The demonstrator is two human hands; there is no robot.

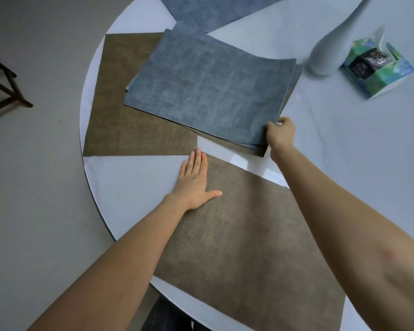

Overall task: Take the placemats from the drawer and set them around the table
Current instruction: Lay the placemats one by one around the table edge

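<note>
Pressing flat with straight fingers, the left hand (194, 181) pins the near brown mat (244, 237) at its far-left corner, with a second brown mat (120, 111) lying beyond its fingertips at the table (129, 185) edge. To its right, the right hand (279, 133) pinches the near corner of a blue-topped stack (208, 84), held partly raised. The mats look thin, light and floppy, sagging from one corner, so an edge grip with support underneath seems best.

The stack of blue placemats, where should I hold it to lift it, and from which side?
Pinch the stack of blue placemats at its near right corner, coming from the right, as the right hand does. That corner is raised and overhangs bare table, so fingers fit under. The left hand lies flat on the near brown placemat.
</note>
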